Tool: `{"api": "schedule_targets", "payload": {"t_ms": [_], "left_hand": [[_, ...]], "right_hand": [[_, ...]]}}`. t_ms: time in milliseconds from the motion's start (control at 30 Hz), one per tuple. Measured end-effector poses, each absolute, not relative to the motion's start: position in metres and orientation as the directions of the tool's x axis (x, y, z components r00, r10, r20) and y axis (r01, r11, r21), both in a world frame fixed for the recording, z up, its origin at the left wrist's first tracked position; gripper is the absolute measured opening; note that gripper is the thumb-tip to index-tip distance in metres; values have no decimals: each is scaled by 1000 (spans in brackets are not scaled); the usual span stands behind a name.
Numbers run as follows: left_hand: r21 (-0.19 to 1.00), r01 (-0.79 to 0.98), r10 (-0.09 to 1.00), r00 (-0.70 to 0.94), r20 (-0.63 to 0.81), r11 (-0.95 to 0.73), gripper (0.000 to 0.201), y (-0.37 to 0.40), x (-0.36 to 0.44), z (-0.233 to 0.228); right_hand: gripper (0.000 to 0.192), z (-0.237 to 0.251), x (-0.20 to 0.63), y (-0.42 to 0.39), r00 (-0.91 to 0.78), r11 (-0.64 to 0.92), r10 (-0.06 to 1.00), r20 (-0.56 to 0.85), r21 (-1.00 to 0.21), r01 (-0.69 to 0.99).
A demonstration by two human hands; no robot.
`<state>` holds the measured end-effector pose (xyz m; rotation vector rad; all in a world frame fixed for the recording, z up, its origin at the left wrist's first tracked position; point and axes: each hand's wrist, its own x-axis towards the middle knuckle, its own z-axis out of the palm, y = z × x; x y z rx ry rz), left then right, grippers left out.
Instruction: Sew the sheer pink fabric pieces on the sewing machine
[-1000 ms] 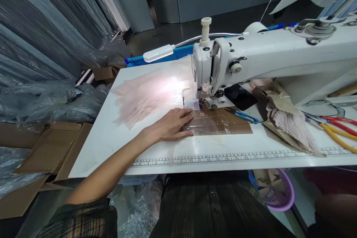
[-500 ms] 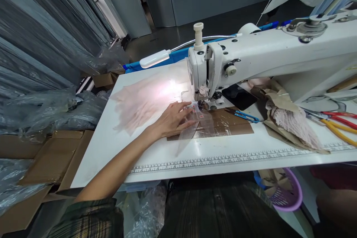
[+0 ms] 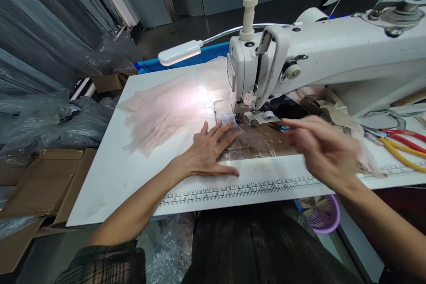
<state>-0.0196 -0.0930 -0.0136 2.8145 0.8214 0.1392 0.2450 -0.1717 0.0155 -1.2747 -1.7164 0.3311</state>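
My left hand [image 3: 211,148] lies flat with spread fingers on a strip of sheer pale fabric [image 3: 253,138], the fingertips close to the presser foot [image 3: 238,118] of a white sewing machine [image 3: 248,71]. Small red marks show on the fabric under the fingers. My right hand [image 3: 324,153] hangs over the table's right part, smeared by motion, so its grip cannot be made out. Just beyond its fingers are blue thread snips [image 3: 282,128], their handles mostly hidden by the hand. Sheer pink fabric [image 3: 163,106] spreads to the left of the needle under a lit lamp [image 3: 179,53].
Red-handled and yellow-handled scissors [image 3: 401,142] lie at the right, near lace fabric and brown paper. A printed ruler [image 3: 253,189] runs along the front edge. Cardboard boxes [image 3: 36,182] and plastic wrap stand at the left; a purple basket [image 3: 334,215] is below the table.
My right hand has come into view from the right, over the snips. My left hand has flattened, its fingers spreading on the fabric. The view has shifted closer to the machine.
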Motion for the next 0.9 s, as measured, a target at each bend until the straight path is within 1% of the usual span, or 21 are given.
{"api": "schedule_targets", "payload": {"t_ms": [67,100,133,167,200,233,267,300,333,400,500,567,633,700,733,767,833,867,900], "left_hand": [[201,533,567,797,206,-822,63,-90,-23,-17],[196,545,579,761,292,-815,48,-89,-24,-19],[199,556,588,724,362,-807,36,-89,-24,-20],[209,561,592,692,413,-801,29,-89,-23,-21],[222,555,590,674,444,-801,24,-91,-22,-22],[236,539,582,670,461,-808,21,-93,-20,-22],[249,515,567,678,467,-820,20,-96,-17,-23],[259,489,551,690,469,-833,19,-99,-14,-24],[268,466,537,702,469,-843,19,-103,-11,-25],[279,435,517,720,463,-856,19,-109,-6,-27],[307,398,499,755,425,-865,17,-115,-1,-29],[360,343,478,773,417,-868,16,-115,-1,-29],[446,291,496,734,463,-847,15,-112,-3,-27],[529,300,580,635,511,-794,17,-107,-6,-25],[559,325,625,593,508,-763,20,-105,-7,-25],[573,353,654,577,489,-739,21,-103,-8,-25],[558,397,659,626,416,-729,20,-102,-9,-26],[536,408,643,666,378,-739,26,-102,-9,-26],[510,416,624,698,352,-753,38,-103,-8,-26]], "right_hand": [[26,4,241,-153,-103,362,909,404,-642,676],[28,-3,238,-144,-133,306,939,318,-594,744],[29,-10,236,-137,-143,249,961,235,-521,816],[28,-17,233,-132,-129,197,975,182,-428,882],[29,-23,230,-129,-128,176,979,158,-344,922],[29,-28,227,-128,-138,174,980,145,-282,944],[27,-31,224,-127,-158,192,977,146,-254,948],[22,-33,221,-128,-183,219,971,156,-261,940],[18,-33,218,-129,-197,242,965,173,-296,924],[14,-32,213,-131,-185,260,960,209,-424,868],[13,-28,206,-132,-136,260,961,240,-624,736],[10,-26,201,-133,-125,279,956,264,-695,663],[10,-26,197,-134,-120,307,946,300,-719,624],[14,-27,194,-135,-120,322,941,316,-733,599],[17,-27,193,-136,-116,317,944,310,-744,588],[20,-27,193,-136,-110,305,948,298,-759,575],[26,-28,192,-136,-93,275,958,271,-781,560],[27,-27,192,-136,-88,268,960,265,-783,562],[27,-27,191,-136,-90,273,958,272,-775,569]]}}
